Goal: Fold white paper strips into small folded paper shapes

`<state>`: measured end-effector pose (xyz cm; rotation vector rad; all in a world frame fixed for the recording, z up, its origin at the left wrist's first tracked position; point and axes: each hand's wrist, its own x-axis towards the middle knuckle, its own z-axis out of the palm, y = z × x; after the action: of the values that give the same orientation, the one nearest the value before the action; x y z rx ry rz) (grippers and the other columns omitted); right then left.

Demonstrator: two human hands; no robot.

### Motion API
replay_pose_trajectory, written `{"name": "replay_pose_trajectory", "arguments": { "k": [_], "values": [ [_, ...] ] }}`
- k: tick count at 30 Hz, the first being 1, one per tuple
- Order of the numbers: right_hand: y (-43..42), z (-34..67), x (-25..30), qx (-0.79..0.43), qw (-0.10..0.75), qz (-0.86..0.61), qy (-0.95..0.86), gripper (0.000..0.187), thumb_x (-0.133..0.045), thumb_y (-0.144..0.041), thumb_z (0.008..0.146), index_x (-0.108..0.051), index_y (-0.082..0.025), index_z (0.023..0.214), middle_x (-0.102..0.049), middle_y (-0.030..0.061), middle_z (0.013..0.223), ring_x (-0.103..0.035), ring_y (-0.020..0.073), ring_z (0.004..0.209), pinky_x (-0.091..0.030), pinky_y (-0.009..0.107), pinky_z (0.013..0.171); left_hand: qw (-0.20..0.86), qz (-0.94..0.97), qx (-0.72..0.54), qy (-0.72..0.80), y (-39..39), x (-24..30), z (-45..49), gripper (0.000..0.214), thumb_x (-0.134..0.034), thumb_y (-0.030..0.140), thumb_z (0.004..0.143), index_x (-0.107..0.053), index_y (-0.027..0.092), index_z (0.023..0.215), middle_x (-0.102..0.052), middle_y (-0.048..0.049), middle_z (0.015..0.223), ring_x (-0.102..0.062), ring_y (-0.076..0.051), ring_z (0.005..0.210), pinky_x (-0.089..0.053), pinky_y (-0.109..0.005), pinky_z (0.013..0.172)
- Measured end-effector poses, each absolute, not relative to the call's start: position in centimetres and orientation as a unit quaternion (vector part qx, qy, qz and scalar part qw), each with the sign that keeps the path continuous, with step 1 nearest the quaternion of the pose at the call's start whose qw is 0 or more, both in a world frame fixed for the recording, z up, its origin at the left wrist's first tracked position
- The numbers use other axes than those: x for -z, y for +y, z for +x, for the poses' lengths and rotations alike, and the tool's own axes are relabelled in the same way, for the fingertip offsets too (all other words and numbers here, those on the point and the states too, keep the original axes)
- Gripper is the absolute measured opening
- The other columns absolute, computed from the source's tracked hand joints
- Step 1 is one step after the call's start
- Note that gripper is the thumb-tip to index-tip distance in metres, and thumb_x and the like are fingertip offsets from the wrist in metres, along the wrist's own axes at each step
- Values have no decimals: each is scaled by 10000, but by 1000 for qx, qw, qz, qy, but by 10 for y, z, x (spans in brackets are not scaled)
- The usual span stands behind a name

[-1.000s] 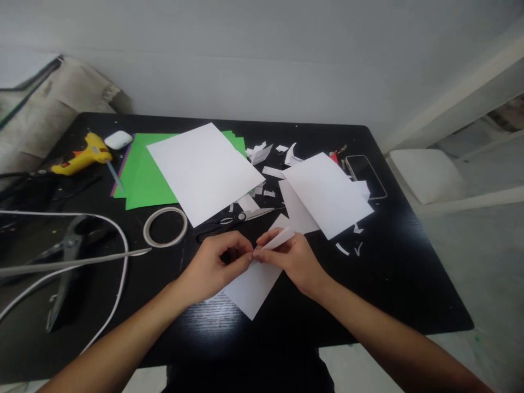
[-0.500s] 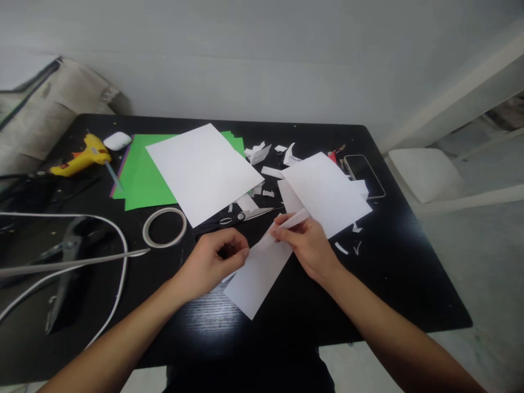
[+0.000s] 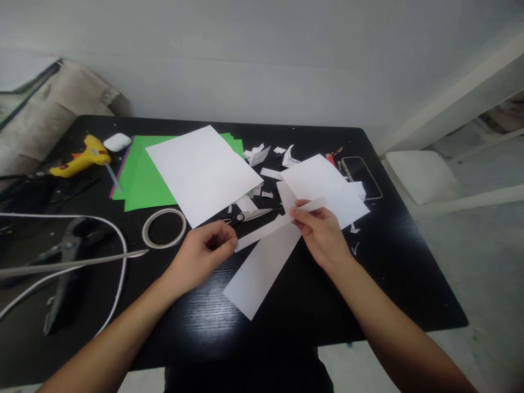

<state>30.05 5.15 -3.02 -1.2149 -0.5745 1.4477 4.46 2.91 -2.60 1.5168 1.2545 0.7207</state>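
A narrow white paper strip [image 3: 258, 234] stretches between my two hands above the table. My left hand [image 3: 208, 252] pinches its left end between thumb and fingers. Further along, my right hand [image 3: 321, 232] grips the strip, and a short end sticks out past those fingers. Under the strip lies a wider white paper piece [image 3: 262, 273], slanting across the black tabletop. Behind my hands is a pair of scissors [image 3: 256, 214]; its handles are partly covered by my left hand. A large white sheet [image 3: 207, 172] rests on green paper [image 3: 149, 183].
On the left are a yellow glue gun [image 3: 88, 157], a white case [image 3: 117, 142], a tape roll [image 3: 146, 232], pliers [image 3: 69, 256] and a white cable [image 3: 123, 273]. Paper scraps [image 3: 258, 155] lie at the back. White sheets [image 3: 323, 183] and a phone [image 3: 362, 177] are on the right.
My hands have moved apart, the right one shifting right and the left one slightly left and up. The strip is now drawn out straight between them.
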Motion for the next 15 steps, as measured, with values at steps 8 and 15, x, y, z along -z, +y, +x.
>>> {"name": "replay_pose_trajectory", "arguments": {
  "k": [8, 15],
  "values": [
    [50, 297, 30, -603, 559, -513, -247, 269, -951, -251, 650, -776, -219, 852, -693, -14, 793, -656, 162, 828, -549, 325, 816, 461, 588, -357, 561, 32, 25, 43, 167, -605, 302, 922, -630, 184, 806, -583, 33, 641, -535, -120, 596, -422, -238, 578],
    [29, 277, 34, -668, 459, -485, -329, 278, -953, -261, 650, -776, -219, 860, -744, -11, 752, -686, 157, 734, -558, 315, 751, 439, 681, -317, 493, 27, 26, 46, 147, -640, 310, 963, -727, 205, 1020, -699, -5, 846, -615, -135, 726, -473, -244, 651]
  ]
}}
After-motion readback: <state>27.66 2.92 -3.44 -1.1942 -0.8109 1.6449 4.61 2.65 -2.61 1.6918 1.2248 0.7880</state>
